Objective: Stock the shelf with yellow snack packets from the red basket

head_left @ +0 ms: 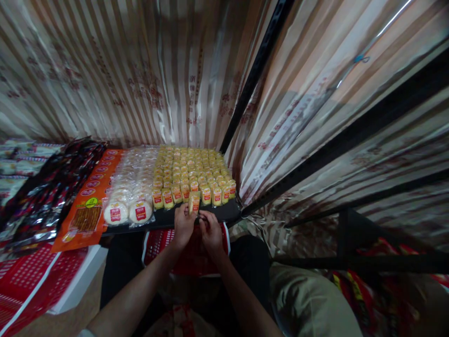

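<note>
My left hand (183,228) pinches a small yellow wrapped snack packet (194,203) with a red label, holding it upright at the shelf's front edge. Close beside it on the right, my right hand (212,232) has its fingers curled together near the packet's lower end. Whether those fingertips grip anything is too small and dark to tell. Behind both hands, rows of matching yellow snack packets (189,164) stand on the black shelf (164,217). Left of these lie round white crackers (141,211) in clear wrappers.
An orange snack bag (86,210) and dark shiny packets (45,201) lie farther left. Below my hands is a red basket (157,243); another red basket (24,285) stands lower left. Black metal posts (252,75) and striped plastic sheeting (140,70) surround the shelf.
</note>
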Available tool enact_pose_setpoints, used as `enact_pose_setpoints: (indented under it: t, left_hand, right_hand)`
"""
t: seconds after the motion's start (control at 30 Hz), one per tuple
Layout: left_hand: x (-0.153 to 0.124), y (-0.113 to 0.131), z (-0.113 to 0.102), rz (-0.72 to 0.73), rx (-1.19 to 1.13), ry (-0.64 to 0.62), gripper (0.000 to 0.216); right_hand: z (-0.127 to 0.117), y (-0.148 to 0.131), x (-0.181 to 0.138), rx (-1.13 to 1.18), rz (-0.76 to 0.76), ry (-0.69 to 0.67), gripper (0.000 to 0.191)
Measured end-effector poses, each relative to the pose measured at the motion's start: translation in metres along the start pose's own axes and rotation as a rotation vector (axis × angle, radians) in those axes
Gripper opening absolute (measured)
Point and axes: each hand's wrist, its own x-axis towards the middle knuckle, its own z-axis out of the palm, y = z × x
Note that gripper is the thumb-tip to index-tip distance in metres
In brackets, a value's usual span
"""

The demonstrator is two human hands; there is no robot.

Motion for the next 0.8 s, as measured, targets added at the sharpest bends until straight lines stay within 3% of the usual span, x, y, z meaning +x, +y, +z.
enact_pose_setpoints:
  t: [0.1, 0.2, 0.53, 0.8]
  left_hand:
    - [0.008, -0.003, 0.011, 0.025, 0.097, 0.06, 0.029]
    - [0.014, -0.005, 0.018, 0.014, 0.191, 0.044, 0.028]
    - [0.015, 0.006, 0.023, -0.099, 0.292, 0.037, 0.021]
    - [0.015, 0.006, 0.02, 0.005, 0.452, 0.044, 0.025]
  right_hand:
    - [0.002, -0.001, 0.009, -0.104, -0.067, 0.009, 0.027]
    - [0.004, 0.004, 0.017, -0.176, -0.088, 0.019, 0.031]
    - [0.008, 0.024, 0.027, -0.219, -0.139, 0.008, 0.035]
    - [0.012, 0.036, 0.032, -0.208, -0.201, 0.091, 0.037]
